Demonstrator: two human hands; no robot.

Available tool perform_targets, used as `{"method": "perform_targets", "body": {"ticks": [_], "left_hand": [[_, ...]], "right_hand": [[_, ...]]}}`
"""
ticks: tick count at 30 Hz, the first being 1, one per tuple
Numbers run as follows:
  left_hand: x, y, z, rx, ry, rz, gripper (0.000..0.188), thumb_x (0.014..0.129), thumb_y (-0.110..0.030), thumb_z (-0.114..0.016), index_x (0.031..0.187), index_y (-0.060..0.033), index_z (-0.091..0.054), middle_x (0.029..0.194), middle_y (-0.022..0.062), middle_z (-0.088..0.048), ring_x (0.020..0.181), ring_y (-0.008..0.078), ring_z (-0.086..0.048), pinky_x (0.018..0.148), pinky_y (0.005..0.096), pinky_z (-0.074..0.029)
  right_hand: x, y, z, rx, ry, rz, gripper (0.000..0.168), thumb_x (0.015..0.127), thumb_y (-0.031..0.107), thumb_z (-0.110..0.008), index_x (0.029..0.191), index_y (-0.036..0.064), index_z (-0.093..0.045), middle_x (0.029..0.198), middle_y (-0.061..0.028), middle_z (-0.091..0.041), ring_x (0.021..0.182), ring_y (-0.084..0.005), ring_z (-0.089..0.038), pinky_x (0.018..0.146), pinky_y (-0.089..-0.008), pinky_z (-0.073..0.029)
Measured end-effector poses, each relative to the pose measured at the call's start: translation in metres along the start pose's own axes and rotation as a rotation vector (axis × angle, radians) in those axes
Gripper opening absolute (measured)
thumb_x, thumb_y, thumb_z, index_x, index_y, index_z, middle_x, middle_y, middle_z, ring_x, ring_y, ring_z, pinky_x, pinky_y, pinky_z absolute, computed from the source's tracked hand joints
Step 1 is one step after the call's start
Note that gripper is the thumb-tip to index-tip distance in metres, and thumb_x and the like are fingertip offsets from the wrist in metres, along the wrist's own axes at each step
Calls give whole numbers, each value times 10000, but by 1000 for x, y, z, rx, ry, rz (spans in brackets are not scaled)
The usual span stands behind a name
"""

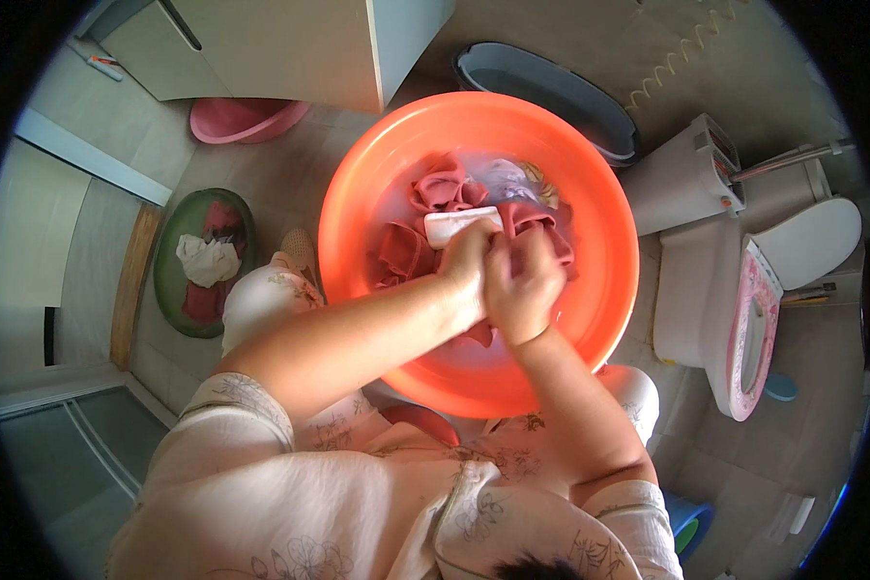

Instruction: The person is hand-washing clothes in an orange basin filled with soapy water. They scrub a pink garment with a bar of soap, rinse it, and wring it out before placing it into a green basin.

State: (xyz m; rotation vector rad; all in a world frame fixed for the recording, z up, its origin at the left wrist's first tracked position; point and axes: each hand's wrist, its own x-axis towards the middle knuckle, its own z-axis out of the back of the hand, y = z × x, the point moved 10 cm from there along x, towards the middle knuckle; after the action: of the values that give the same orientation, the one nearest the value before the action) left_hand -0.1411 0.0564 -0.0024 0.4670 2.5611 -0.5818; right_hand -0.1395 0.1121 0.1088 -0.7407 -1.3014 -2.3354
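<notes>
A large orange plastic basin (602, 290) holds cloudy water and wet clothes. My left hand (471, 264) and my right hand (525, 286) are closed side by side over its middle, both gripping a wet dusty-red garment (529, 217). The right hand is blurred. A white bar that looks like soap (453, 226) rests on the cloth just beyond my left hand, whose fingers overlap its near edge. More dusty-red cloth (406, 246) lies to the left in the water. Pale lilac fabric (507, 177) floats towards the far side. My fingertips and the gripped folds are mostly hidden.
At left, a green basin (163, 290) on the tiled floor holds white and dark red cloth. A pink basin (210, 123) sits under the cabinet (297, 51). Beyond the basin stands a grey tub (551, 94). To the right are a bin-like grey container (667, 181) and a toilet (703, 312).
</notes>
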Motion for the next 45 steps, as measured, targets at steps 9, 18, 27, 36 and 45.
{"method": "perform_targets", "body": {"ticks": [9, 18, 27, 36, 45], "left_hand": [[3, 3, 11, 130, -54, 3, 134, 827, -162, -417, 724, -115, -489, 689, 39, -535, 605, 188, -533, 549, 355, -439], [4, -13, -3, 242, 132, -53, 282, 916, -298, -403, 764, -87, -513, 736, 54, -542, 693, 175, -532, 672, 343, -451], [15, -2, 20, 134, 37, -15, 124, 846, -144, -434, 781, -114, -535, 764, 31, -582, 684, 149, -568, 644, 313, -470], [5, 3, 14, 97, -241, -6, 121, 840, -142, -441, 768, -115, -535, 752, 33, -582, 692, 182, -572, 667, 340, -476], [0, 8, 4, 132, -173, 84, 97, 857, -128, -428, 883, -83, -509, 807, 56, -553, 733, 197, -584, 688, 363, -503]], "right_hand": [[0, 11, -2, -63, 20, 90, 179, 698, 51, -689, 676, 30, -513, 617, -177, -551, 544, -340, -556, 507, -375, -450], [14, 4, 16, 382, 47, -181, 150, 787, 76, -645, 699, 25, -535, 599, -74, -522, 541, -176, -526, 532, -298, -426], [0, -2, -7, -3, 0, -57, 202, 726, 55, -669, 677, 48, -473, 558, -153, -498, 496, -340, -538, 453, -390, -423], [13, -10, 2, -62, -42, -43, 191, 745, 66, -651, 700, 21, -471, 576, -169, -523, 504, -365, -535, 452, -407, -428], [34, -44, 18, -3, -126, -108, 154, 803, 47, -611, 743, 19, -473, 596, -73, -499, 538, -162, -450, 513, -305, -401]]}}
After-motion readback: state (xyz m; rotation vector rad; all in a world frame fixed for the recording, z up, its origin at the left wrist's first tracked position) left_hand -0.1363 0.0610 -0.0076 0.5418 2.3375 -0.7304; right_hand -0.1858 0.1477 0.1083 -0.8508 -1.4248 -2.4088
